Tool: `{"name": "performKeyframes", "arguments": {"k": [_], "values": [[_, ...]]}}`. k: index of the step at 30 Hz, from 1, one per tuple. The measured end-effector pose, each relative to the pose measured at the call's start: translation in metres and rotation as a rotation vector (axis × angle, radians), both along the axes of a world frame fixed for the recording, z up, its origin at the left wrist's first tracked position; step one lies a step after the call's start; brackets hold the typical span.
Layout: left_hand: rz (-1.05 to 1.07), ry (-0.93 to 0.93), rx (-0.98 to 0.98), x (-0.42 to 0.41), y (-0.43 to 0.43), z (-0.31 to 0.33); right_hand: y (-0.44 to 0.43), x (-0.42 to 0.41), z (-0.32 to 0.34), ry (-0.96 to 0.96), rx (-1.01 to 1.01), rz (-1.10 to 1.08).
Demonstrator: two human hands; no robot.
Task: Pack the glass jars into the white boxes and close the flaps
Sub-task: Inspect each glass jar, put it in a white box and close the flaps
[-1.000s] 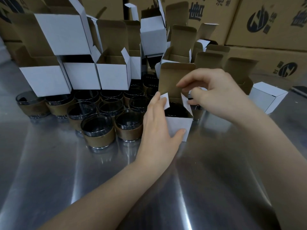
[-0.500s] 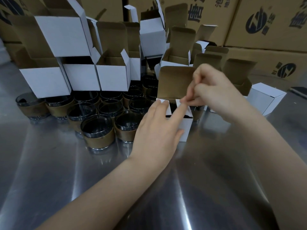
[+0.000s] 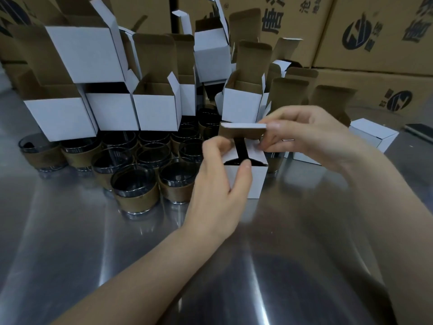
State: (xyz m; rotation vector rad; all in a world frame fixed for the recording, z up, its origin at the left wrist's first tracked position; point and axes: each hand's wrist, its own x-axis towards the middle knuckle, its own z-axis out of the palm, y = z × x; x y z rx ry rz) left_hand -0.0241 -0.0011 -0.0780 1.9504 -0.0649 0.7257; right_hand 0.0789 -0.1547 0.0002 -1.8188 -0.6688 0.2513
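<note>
So the white box (image 3: 256, 181) being worked on sits about mid-desk, right at the near right corner of the jar cluster. The left hand (image 3: 218, 191) grips it: thumb flat on the front wall, the other fingers (image 3: 216, 144) curled over the top left edge. The right hand (image 3: 311, 137) pinches the free edge of the lid flap (image 3: 243, 130) between thumb and fingers, and that flap is tipped forward over the opening, roughly level, brown side facing down. Both side flaps (image 3: 254, 152) are folded inward, with a dark gap showing between them. There's probably a jar in there, but it's too dark inside to really tell.

The loose glass jars (image 3: 134, 186) stand upright in a tight bunch on the steel desk (image 3: 93, 254), left of the box, each with a brown band around it. They run back toward the far edge and out to the left edge. Behind and partly over them is a messy stack of open white boxes (image 3: 114, 113) with their lids sticking up, brown insides showing. One closed white box (image 3: 372, 134) sits by itself toward the right edge, past the right hand. Big brown cartons (image 3: 375, 31) with dark printed logos line the far edge of the desk.
</note>
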Motion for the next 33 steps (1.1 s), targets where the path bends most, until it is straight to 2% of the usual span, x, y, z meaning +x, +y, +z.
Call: {"name": "performKeyframes", "arguments": {"k": [4,13,16,21,33], "values": [[0.009,-0.047,-0.183,0.000,0.000,0.004,0.000,0.000,-0.002,-0.071,-0.045,0.035],[0.157,-0.056,0.040,0.005,0.008,0.004,0.003,0.004,-0.009,-0.237,-0.308,0.111],[0.169,-0.071,0.133,0.006,0.011,0.003,0.005,0.004,-0.011,-0.266,-0.297,0.090],[0.216,-0.136,0.177,0.007,0.015,0.005,0.006,0.002,-0.011,-0.259,-0.204,0.084],[0.243,-0.153,0.239,0.008,0.013,0.004,0.007,0.004,-0.014,-0.260,-0.253,0.077]]}}
